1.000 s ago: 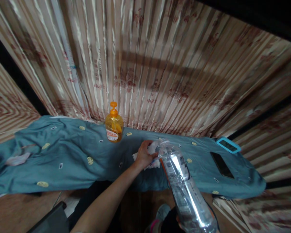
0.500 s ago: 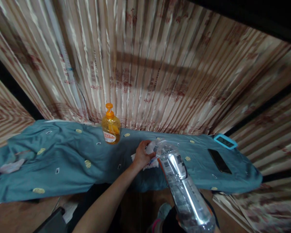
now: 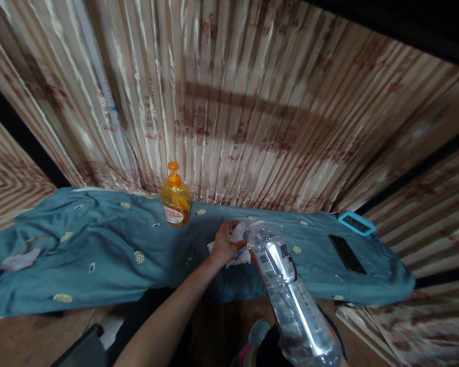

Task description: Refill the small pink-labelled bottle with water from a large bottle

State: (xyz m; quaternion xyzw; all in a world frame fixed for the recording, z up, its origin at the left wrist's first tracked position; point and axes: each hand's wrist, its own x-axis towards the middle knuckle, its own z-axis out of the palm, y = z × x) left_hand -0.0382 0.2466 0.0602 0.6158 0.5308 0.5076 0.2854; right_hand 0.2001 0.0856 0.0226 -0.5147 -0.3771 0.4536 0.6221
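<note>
My left hand [image 3: 226,246] is closed round a small clear plastic container [image 3: 238,232], whose exact kind I cannot make out. Against it leans the narrow top end of a large clear plastic bottle [image 3: 290,290] with a printed label, tilted with its base low at the right front. Only a bit of my right hand [image 3: 281,347] shows, at the bottle's lower side; most of it is hidden behind the bottle. Beneath my left hand lies a white piece with blue print [image 3: 240,257], partly covered.
A yellow pump bottle [image 3: 176,204] with an orange top stands left of my hands on the teal patterned cloth [image 3: 110,239]. To the right lie a black phone [image 3: 347,254] and a blue-framed digital clock [image 3: 356,223]. A pleated curtain [image 3: 222,112] hangs behind.
The whole view has shifted very slightly. Both hands, the tilted bottle and the small container keep the same positions relative to each other.
</note>
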